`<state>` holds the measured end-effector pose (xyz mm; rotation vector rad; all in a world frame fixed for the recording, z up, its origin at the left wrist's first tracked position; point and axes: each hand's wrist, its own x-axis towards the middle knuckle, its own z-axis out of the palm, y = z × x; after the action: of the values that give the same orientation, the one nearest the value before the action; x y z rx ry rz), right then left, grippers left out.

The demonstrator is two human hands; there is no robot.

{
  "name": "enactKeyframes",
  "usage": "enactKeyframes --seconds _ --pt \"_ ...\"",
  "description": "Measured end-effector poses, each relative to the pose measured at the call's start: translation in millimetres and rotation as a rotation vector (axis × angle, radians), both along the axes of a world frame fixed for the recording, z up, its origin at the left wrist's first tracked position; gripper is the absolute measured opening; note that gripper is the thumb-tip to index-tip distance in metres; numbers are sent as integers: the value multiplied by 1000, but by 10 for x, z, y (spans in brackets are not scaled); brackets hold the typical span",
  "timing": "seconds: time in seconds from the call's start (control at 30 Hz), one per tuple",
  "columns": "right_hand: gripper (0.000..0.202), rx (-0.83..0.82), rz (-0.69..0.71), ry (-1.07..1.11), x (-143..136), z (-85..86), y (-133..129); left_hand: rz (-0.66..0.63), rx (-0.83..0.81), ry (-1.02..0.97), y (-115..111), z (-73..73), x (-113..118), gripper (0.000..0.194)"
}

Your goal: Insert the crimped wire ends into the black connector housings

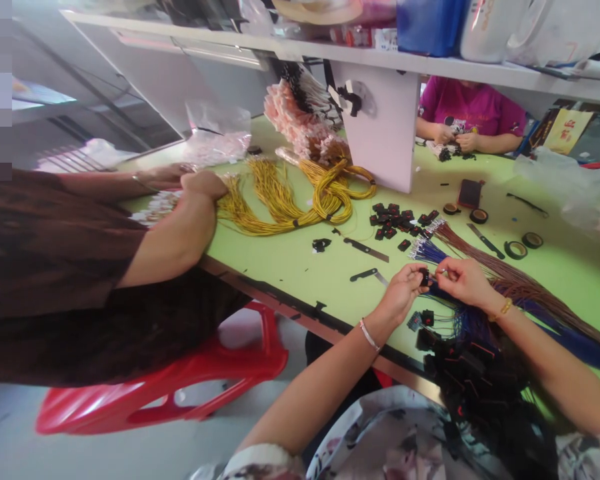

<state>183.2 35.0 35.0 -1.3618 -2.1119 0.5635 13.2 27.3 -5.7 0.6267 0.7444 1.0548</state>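
My left hand point(404, 289) holds a small black connector housing point(424, 277) between thumb and fingers. Close to its right, my right hand point(457, 279) pinches a thin wire end, its tip small and partly hidden. Blue wires point(433, 252) with silvery ends lie just behind my hands, and brown wires point(500, 263) run off to the right. Behind them is a loose group of black housings point(391, 219). Below my hands, a heap of black housings with wires point(473, 373) hangs over the table edge.
Two knives point(366, 249) point(365, 274) lie left of my hands. Yellow wire bundles point(280, 210) are farther left, beside a person in dark clothes point(55, 253). Tape rolls point(516, 250) lie to the right. Opposite sits a person in magenta point(500, 117). A shelf point(430, 65) crosses above.
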Motion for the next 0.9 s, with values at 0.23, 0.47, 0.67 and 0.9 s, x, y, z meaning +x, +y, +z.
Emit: enactKeyframes --seconds 0.23,0.47,0.67,0.9 --pt "12 41 1 -79 1 -22 -18 -2 -4 22 5 -13 -14 20" --pt "12 90 20 -165 -13 -20 -28 -8 7 57 4 -29 -12 23" --pt "12 100 56 -198 -28 -93 -33 -7 27 109 -18 -29 9 23" --pt "7 37 64 -111 -67 -132 -21 25 0 119 -2 -27 24 21"
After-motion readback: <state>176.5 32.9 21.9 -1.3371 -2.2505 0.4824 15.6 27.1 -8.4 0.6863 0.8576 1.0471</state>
